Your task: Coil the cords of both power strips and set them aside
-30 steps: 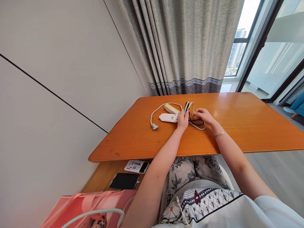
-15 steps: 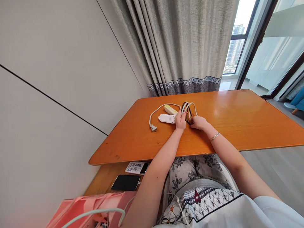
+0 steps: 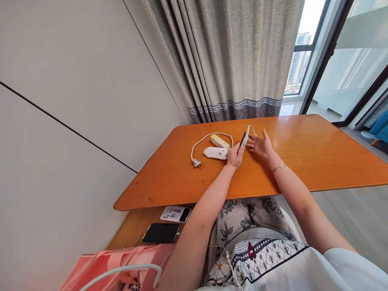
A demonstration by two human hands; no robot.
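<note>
Cord bundle (image 3: 244,138): lower part hidden inside left hand (image 3: 235,155). Pink bag (image 3: 121,268): cut off by bottom edge. Label card (image 3: 172,213): print too small to read.

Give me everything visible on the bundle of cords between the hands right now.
The cord bundle is a tight folded loop of white and black cable, plastic-sheathed by its look, standing up off the orange table. The left hand pinches its lower end; the right hand, fingers spread, lies flat against its right side. A white lead runs from it toward the white power strip just to its left. Individual strands are too small to count.
</note>
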